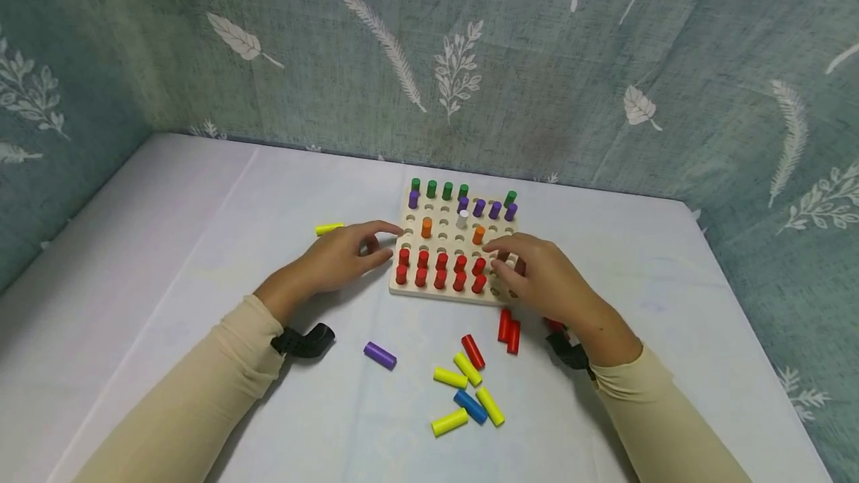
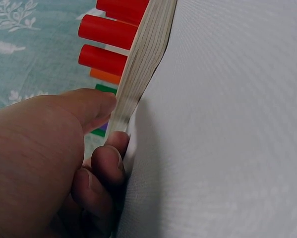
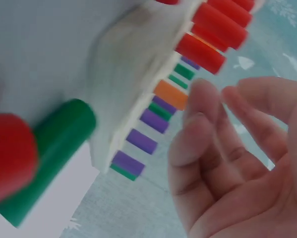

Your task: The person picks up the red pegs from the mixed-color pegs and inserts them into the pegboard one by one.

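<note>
A pale wooden pegboard (image 1: pixel 443 297) lies on the table with rows of upright pegs. Two rows of red pegs (image 1: pixel 440 280) stand at its near side, orange pegs (image 1: pixel 426 227) and a white peg (image 1: pixel 462 219) mid-board, purple pegs (image 1: pixel 479 208) and green pegs (image 1: pixel 432 189) toward the back. My left hand (image 1: pixel 335 256) is at the board's left edge, forefinger and thumb reaching its side; the left wrist view shows fingertips against the rim (image 2: pixel 138 69). My right hand (image 1: pixel 546 278) hovers over the board's right part, thumb and forefinger apart, holding nothing.
Loose yellow pegs (image 1: pixel 450 422), a blue peg (image 1: pixel 471 406) and red pegs (image 1: pixel 473 351) lie in front of the board. A purple peg (image 1: pixel 380 355) is nearer the left forearm. Beyond the left hand lies another yellow peg (image 1: pixel 329 229). A green peg (image 3: pixel 54 158) shows below the right wrist.
</note>
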Demonstrator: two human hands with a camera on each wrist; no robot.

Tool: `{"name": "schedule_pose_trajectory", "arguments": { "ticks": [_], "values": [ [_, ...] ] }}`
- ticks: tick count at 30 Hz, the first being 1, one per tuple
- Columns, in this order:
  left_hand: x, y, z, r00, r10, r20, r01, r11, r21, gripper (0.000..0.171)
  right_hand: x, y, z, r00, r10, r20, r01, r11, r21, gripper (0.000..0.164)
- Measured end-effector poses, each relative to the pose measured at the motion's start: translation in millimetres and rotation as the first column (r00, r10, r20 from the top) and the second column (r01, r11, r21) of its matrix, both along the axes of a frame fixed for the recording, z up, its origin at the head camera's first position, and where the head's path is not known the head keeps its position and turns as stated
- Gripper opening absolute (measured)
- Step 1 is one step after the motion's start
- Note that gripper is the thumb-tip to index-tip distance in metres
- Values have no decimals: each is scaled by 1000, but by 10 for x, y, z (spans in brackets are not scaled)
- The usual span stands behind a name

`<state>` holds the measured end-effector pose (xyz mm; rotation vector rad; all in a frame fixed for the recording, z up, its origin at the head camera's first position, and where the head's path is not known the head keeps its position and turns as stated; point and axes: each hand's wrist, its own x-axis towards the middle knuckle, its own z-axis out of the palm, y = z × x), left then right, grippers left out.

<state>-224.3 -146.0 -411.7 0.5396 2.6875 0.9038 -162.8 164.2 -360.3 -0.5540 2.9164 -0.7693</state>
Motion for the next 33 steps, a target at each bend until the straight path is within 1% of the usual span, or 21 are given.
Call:
{"name": "schedule_pose_trajectory", "arguments": {
  "ticks": [1, 3, 5, 7, 9, 12, 15, 17, 21, 26, 29, 33],
  "values": [
    [-3, 7, 3, 1000, 0, -4, 0, 1000, 2, 44, 5, 12, 17, 1000, 4, -2, -4, 999, -34, 24],
    [-6, 17, 11, 1000, 0, -7, 0, 1000, 4, 44, 20, 21, 51, 999, 30, 22, -28, 995, -93, 15],
    [-3, 17, 15, 1000, 0, -2, 0, 1000, -2, 44, 39, 17, 75, 994, 82, 74, -71, 988, -134, 9],
    [2, 11, 12, 1000, 1, 6, 0, 1000, -11, 45, 60, -2, 83, 977, 156, 145, -134, 979, -153, 6],
    [6, 2, 10, 1000, 4, 7, -3, 1000, -17, 45, 82, -29, 87, 947, 236, 219, -203, 966, -163, 6],
    [6, -3, 12, 1000, 6, -4, -6, 1000, -8, 45, 120, -76, 81, 885, 313, 345, -268, 948, -172, 7],
    [10, -4, 20, 1000, 3, -8, -3, 1000, 0, 44, 160, -119, 66, 828, 334, 450, -287, 942, -171, 8],
    [13, -4, 21, 1000, 4, -1, -4, 1000, -2, 44, 184, -145, 49, 804, 332, 494, -289, 943, -165, 6],
    [15, -1, 8, 1000, 2, 1, -2, 1000, -4, 43, 209, -174, 11, 793, 338, 507, -311, 940, -140, 4],
    [8, 6, 9, 1000, 0, -3, 0, 1000, -2, 43, 209, -200, -35, 792, 349, 501, -343, 933, -109, 4],
    [6, 6, 10, 1000, 6, 7, -6, 1000, -4, 43, 212, -220, -68, 803, 342, 488, -351, 933, -78, 6],
    [6, 5, 7, 1000, 6, 8, -6, 1000, 1, 44, 217, -241, -96, 827, 331, 454, -358, 933, -29, 9]
  ]
}}
